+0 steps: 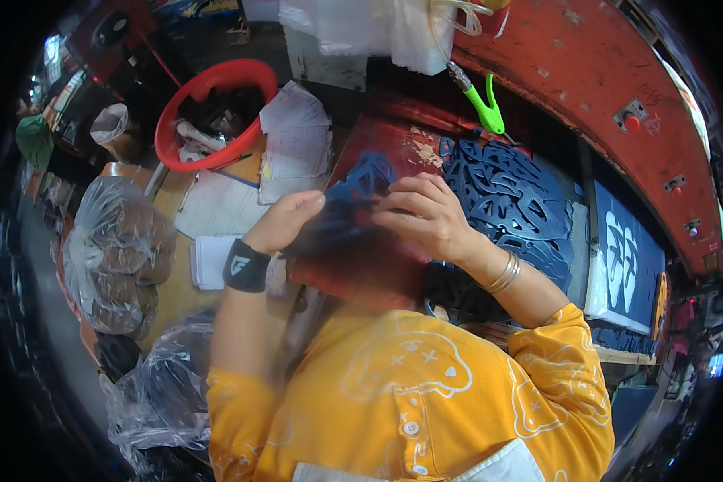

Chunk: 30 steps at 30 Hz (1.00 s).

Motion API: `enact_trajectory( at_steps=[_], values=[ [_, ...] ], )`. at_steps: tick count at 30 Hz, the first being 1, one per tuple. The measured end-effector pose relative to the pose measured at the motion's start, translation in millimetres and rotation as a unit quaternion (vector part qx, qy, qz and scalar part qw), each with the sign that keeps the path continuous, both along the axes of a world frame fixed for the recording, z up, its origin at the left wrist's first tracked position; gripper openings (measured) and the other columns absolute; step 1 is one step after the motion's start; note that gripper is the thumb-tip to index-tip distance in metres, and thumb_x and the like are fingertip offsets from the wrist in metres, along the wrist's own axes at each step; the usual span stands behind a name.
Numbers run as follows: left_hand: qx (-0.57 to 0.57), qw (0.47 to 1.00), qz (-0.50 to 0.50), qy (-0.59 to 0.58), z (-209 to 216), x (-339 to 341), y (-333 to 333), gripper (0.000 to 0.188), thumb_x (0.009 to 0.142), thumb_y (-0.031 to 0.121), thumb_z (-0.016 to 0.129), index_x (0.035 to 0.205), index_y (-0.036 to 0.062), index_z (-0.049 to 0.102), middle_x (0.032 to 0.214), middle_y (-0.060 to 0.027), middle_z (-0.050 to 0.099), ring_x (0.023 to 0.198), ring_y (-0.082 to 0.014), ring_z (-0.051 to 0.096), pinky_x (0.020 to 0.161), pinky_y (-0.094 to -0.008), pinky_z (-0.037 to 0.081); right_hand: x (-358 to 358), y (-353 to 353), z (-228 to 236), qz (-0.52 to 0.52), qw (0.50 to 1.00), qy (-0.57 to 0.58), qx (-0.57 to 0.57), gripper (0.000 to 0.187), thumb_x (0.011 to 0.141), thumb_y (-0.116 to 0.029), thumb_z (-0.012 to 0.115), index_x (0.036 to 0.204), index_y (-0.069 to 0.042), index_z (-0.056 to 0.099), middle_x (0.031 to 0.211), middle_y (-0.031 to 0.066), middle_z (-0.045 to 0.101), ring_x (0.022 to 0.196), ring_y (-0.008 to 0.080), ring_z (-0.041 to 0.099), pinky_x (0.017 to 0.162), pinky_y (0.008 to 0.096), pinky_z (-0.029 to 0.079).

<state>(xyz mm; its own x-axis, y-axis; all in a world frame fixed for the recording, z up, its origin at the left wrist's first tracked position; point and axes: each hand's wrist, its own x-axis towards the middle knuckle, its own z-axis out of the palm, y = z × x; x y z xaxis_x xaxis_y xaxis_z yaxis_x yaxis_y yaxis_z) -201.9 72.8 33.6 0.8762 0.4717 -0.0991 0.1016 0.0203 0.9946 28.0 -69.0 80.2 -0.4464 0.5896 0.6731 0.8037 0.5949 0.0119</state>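
One dark blue cut-out piece (365, 178) is over the red table (361, 283), its blurred long axis apparently slanting up rightward; the left hand (287, 220) clamps it, the right hand's (427, 215) grip I cannot tell. The papers' (296, 143) writing is illegible.

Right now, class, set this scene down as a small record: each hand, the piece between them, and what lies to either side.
Left hand: at the piece's left; grip blurred
Right hand: fingers bent at the piece's right; contact unclear
Piece: dark blue, with openings, blurred
Right side: pile of dark cut-outs; green air gun beyond
Left side: papers, red basket, clear bag
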Motion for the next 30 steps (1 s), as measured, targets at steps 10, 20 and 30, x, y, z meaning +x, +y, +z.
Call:
enact_trajectory(
  at_steps=[10,20,30],
  values=[
    [0.172,0.978,0.099,0.061,-34.5,10.4,17.7,0.034,0.103,0.025,0.041,0.104,-0.0046,0.059,0.086,0.0008,0.056,0.083,-0.0064,0.047,0.078,-0.0248,0.043,-9.9,-81.7,87.1,0.120,0.961,0.026,-0.249,0.022,0.070,-0.007,0.069,0.092,-0.008,0.069,0.079,0.0028,0.062,0.069,0.0181,0.058,0.057,0.0321,0.045],
    [0.344,0.936,0.042,0.058,33.1,2.7,-43.9,0.032,0.083,0.019,0.065,0.112,0.0060,0.061,0.103,-0.0139,0.067,0.100,-0.0346,0.062,0.085,-0.0401,0.049,9.7,9.0,8.1,-0.159,0.975,0.043,-0.149,0.068,0.066,-0.015,0.079,0.128,-0.015,0.051,0.131,0.0164,0.047,0.125,0.0396,0.041,0.100,0.0514,0.037],
    [0.409,0.904,0.115,0.053,46.8,7.1,-67.0,0.040,0.075,0.011,0.071,0.113,0.0082,0.060,0.100,-0.0096,0.065,0.100,-0.0337,0.059,0.084,-0.0419,0.048,37.3,-7.5,19.1,-0.042,0.969,0.016,-0.242,0.048,0.065,-0.015,0.080,0.108,-0.008,0.060,0.101,0.0101,0.061,0.100,0.0327,0.058,0.087,0.0416,0.045]
  ],
)
